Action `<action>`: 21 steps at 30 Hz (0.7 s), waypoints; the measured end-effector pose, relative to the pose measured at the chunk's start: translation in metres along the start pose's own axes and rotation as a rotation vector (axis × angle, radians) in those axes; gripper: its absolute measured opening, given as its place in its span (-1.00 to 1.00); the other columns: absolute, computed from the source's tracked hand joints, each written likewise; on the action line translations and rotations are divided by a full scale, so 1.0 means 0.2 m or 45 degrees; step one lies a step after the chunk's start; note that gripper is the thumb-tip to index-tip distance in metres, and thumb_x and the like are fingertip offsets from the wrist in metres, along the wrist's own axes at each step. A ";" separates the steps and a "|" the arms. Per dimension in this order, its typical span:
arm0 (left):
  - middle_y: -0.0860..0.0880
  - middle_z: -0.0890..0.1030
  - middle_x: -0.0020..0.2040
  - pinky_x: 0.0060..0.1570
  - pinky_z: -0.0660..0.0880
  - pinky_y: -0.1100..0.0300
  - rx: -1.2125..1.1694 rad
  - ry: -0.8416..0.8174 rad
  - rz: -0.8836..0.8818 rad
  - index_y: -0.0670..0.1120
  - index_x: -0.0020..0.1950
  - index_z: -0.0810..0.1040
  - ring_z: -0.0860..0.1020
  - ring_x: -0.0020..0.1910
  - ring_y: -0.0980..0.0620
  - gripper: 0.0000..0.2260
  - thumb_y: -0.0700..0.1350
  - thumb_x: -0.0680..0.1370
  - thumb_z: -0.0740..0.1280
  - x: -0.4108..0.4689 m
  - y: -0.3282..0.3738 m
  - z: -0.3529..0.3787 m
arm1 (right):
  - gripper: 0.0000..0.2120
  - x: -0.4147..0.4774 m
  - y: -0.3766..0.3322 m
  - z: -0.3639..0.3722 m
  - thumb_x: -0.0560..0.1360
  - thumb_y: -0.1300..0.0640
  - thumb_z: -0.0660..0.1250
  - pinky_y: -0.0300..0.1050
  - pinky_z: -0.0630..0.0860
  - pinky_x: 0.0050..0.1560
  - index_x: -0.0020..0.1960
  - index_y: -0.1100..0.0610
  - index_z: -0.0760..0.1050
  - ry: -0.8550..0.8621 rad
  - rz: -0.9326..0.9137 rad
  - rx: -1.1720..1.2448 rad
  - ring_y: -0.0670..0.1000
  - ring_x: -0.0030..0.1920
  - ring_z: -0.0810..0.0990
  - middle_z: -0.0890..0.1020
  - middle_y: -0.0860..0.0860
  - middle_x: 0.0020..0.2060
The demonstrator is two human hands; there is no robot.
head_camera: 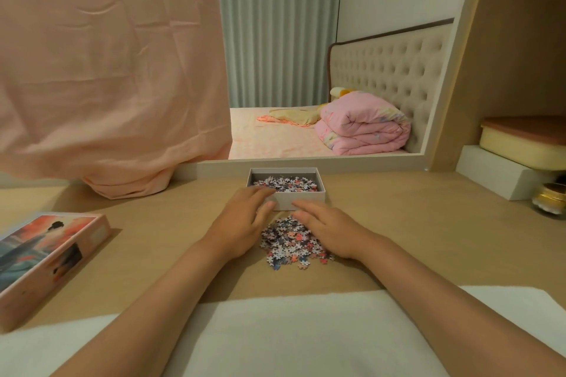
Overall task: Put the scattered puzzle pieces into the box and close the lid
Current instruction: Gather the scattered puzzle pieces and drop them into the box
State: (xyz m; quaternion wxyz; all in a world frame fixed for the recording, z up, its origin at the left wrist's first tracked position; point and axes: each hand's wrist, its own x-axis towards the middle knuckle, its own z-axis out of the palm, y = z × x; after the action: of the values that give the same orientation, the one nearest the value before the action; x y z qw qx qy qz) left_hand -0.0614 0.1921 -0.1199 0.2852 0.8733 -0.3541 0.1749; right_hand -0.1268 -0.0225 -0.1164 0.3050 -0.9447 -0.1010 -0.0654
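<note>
A small white box (pixel 318 197) stands open on the wooden table, partly filled with puzzle pieces (pixel 286 184). A loose heap of puzzle pieces (pixel 289 243) lies on the table just in front of it. My left hand (pixel 242 220) rests flat at the heap's left side, fingertips touching the box's front left corner. My right hand (pixel 330 231) lies flat on the heap's right side, fingers pointing toward the box. Neither hand grips anything. The box lid (pixel 46 257), printed with a picture, lies at the left edge of the table.
A mirror (pixel 337 70) stands behind the box, partly draped with pink cloth (pixel 107 70) that reaches the table. White and yellow boxes (pixel 520 150) and a small gold jar (pixel 551 197) sit at the right. A white towel (pixel 291 337) covers the near edge.
</note>
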 end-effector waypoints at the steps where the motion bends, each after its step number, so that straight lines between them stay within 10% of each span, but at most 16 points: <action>1: 0.00 0.44 0.38 0.37 0.21 0.16 0.028 0.053 -0.012 0.00 0.44 0.42 0.30 0.39 0.03 -0.57 0.12 0.65 0.03 0.01 -0.02 0.00 | -0.56 0.02 -0.01 -0.02 0.67 -0.10 0.11 -0.17 0.24 0.42 0.50 0.02 0.36 0.105 -0.008 0.008 -0.08 0.43 0.35 0.42 -0.05 0.45; 8: 0.00 0.04 0.60 0.52 -0.06 0.08 0.070 -0.130 -0.221 0.04 0.58 0.16 -0.04 0.57 0.01 -0.53 0.11 0.67 0.03 0.03 -0.13 0.04 | -0.61 0.15 0.06 -0.06 0.66 0.07 0.19 -0.13 0.13 0.47 0.48 0.01 0.40 0.269 -0.003 -0.148 -0.01 0.49 0.27 0.35 -0.03 0.50; 21: 0.08 0.44 0.37 0.37 0.23 0.16 0.100 -0.028 0.081 0.04 0.46 0.40 0.26 0.38 0.10 -0.59 0.12 0.64 0.16 -0.02 -0.02 0.02 | -0.70 -0.01 0.10 -0.18 0.58 0.19 0.29 -0.25 0.32 0.28 0.24 -0.05 0.63 0.285 0.026 -0.166 -0.06 0.30 0.49 0.58 -0.10 0.28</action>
State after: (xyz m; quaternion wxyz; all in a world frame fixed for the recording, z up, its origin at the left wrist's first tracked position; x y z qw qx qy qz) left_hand -0.0610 0.1935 -0.1253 0.2409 0.8740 -0.3778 0.1879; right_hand -0.1255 -0.0596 -0.0992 0.2529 -0.9503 -0.0521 -0.1737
